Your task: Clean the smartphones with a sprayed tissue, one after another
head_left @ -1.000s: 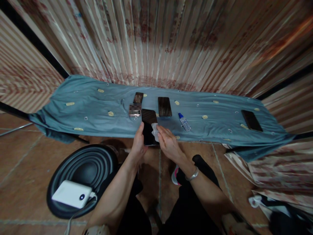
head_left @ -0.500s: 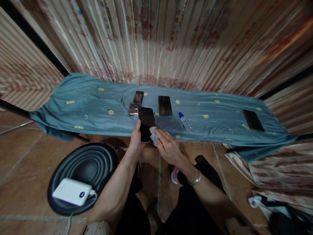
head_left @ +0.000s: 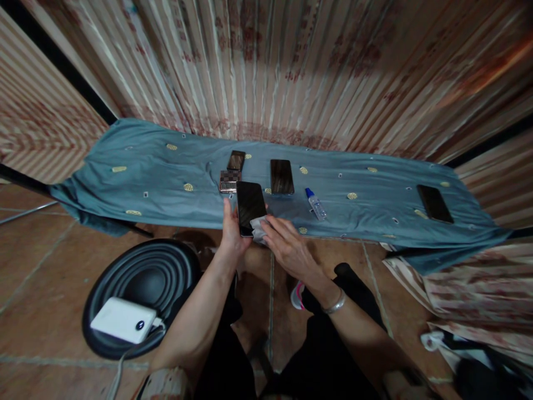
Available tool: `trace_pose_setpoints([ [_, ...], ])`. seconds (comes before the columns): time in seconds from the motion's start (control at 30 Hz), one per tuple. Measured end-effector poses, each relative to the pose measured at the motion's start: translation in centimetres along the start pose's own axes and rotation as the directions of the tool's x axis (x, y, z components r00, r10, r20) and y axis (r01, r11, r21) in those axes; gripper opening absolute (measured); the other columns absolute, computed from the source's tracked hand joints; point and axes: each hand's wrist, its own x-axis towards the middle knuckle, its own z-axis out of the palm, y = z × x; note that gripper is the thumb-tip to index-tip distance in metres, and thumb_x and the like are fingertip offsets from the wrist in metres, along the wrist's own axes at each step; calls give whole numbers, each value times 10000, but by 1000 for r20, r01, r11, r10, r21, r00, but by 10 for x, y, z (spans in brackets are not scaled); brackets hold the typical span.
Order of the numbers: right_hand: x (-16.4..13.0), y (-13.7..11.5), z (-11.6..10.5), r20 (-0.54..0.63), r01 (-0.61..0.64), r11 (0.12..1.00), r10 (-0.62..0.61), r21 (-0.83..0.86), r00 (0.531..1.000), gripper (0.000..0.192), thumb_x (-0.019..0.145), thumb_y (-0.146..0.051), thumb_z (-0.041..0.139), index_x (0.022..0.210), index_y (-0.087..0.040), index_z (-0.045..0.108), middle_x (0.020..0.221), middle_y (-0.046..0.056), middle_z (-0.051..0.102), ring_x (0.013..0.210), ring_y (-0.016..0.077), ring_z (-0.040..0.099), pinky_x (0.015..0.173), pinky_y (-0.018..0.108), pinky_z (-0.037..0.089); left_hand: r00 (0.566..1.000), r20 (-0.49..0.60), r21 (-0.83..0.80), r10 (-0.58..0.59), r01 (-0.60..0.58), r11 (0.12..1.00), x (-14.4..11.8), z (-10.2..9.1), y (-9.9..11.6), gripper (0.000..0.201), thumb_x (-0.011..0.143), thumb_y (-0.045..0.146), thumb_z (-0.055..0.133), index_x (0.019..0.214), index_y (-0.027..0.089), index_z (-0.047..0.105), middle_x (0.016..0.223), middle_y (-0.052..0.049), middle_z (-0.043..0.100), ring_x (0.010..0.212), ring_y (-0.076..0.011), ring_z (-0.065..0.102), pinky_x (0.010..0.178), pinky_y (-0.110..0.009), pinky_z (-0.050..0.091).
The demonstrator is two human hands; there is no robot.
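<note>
My left hand point(head_left: 231, 233) holds a black smartphone point(head_left: 250, 199) by its lower left edge, screen up, over the front edge of the table. My right hand point(head_left: 287, 248) presses a small white wipe point(head_left: 258, 228) against the phone's lower right corner. A silver bracelet point(head_left: 335, 304) sits on my right wrist. The table is covered with a teal cloth point(head_left: 158, 178) dotted with yellow marks.
On the cloth lie a second black phone point(head_left: 281, 176), a small dark phone point(head_left: 236, 160), a checkered case point(head_left: 229, 180), a small blue-capped bottle point(head_left: 315, 204) and another phone point(head_left: 434, 203) far right. A black stool point(head_left: 145, 278) carrying a white power bank point(head_left: 124, 320) stands at the lower left. Striped curtains hang behind.
The phone has shifted up and slightly left toward the cloth. The wipe has moved from the phone's middle right down to its lower corner.
</note>
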Motion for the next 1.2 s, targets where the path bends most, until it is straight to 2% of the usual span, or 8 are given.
trace_pose_setpoints([
  [0.13, 2, -3, 3, 20, -15, 999, 14, 52, 1000, 391, 1007, -237, 479, 1378, -162, 580, 1301, 152, 658, 1230, 274, 599, 1056, 479, 532, 1000, -2, -14, -6, 6, 1000, -2, 0, -3, 822, 875, 782, 224, 1147, 171, 702, 1082, -154, 754, 1086, -310, 695, 936, -432, 555],
  [0.33, 1, -11, 10, -15, 18, 996, -17, 88, 1000, 385, 1005, -204, 464, 1368, -156, 583, 1293, 146, 666, 1244, 264, 591, 1072, 477, 523, 1000, -11, 5, -12, 12, 1000, -3, -2, -7, 829, 876, 785, 224, 1176, 165, 686, 1038, -142, 760, 1058, -290, 711, 935, -412, 558],
  [0.47, 1, -16, 14, -32, 70, 993, -67, 97, 997, 395, 1004, -154, 417, 1363, -106, 575, 1325, 162, 644, 1280, 261, 564, 1074, 461, 521, 1000, -17, 40, -15, 15, 999, -5, -4, -12, 788, 887, 766, 261, 1157, 173, 703, 860, -122, 773, 971, -264, 737, 902, -409, 576],
  [0.63, 5, -15, 15, 9, 10, 992, -12, 126, 1000, 424, 1013, -185, 383, 1400, -120, 541, 1369, 167, 615, 1311, 267, 540, 1080, 501, 513, 999, -23, 80, -45, 47, 996, -8, -2, -16, 761, 939, 696, 192, 956, 178, 750, 641, -89, 727, 884, -238, 754, 799, -344, 601],
  [0.87, 11, -5, 10, 21, -56, 995, 54, 85, 998, 434, 1021, -214, 362, 1404, -116, 542, 1384, 179, 602, 1323, 278, 532, 1111, 515, 481, 999, -17, 46, -29, 30, 998, -9, 5, -24, 698, 961, 656, 247, 707, 180, 689, 712, -88, 742, 878, -206, 750, 791, -273, 586],
  [0.97, 9, -6, 12, 18, -38, 994, 37, 99, 999, 443, 1019, -201, 359, 1430, -142, 516, 1391, 164, 598, 1337, 270, 518, 1112, 521, 478, 999, -28, 41, -17, 18, 999, -8, 3, -23, 654, 929, 694, 323, 729, 194, 695, 709, -67, 739, 879, -211, 749, 798, -289, 590],
  [1.1, 5, -13, 15, -6, 65, 990, -65, 125, 998, 434, 1014, -170, 351, 1404, -109, 532, 1407, 174, 582, 1360, 261, 492, 1106, 482, 489, 1000, -8, 63, -26, 26, 998, -8, 0, -16, 672, 950, 675, 264, 869, 205, 737, 687, -54, 737, 874, -206, 750, 801, -310, 597],
  [1.2, 4, -13, 16, -5, 92, 986, -92, 136, 996, 426, 1012, -161, 346, 1375, -88, 556, 1400, 187, 584, 1365, 267, 483, 1104, 479, 492, 999, 21, 74, -41, 40, 996, -9, -1, -17, 680, 955, 665, 259, 874, 191, 740, 675, -64, 733, 877, -212, 749, 802, -310, 595],
])
